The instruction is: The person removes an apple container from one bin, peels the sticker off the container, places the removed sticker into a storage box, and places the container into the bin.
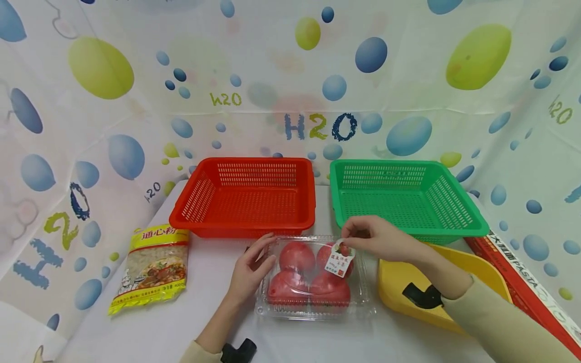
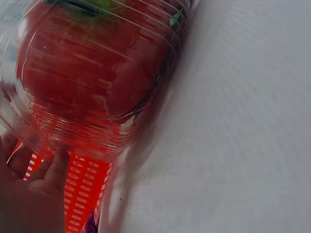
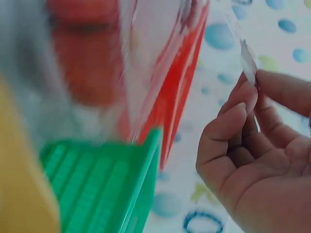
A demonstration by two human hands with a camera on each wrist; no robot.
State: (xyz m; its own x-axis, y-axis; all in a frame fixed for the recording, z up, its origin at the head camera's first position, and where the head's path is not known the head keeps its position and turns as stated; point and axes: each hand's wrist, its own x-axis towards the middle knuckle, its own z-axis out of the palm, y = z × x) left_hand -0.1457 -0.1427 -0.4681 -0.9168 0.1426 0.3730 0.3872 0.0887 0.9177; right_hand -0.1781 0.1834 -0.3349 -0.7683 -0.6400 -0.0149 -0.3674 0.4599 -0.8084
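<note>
Sticker: lettering from head, edge from right wrist

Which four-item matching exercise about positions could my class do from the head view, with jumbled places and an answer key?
Things
1. white printed label
2. clear plastic box of round red produce
3. yellow plastic tub
4. clear-and-yellow plastic food bag

Places
A. partly hidden by the right forearm
B. furthest left of the four
C. pinched by the right hand
D. touched by the left hand

Pairs: 1-C, 2-D, 3-A, 4-B
</note>
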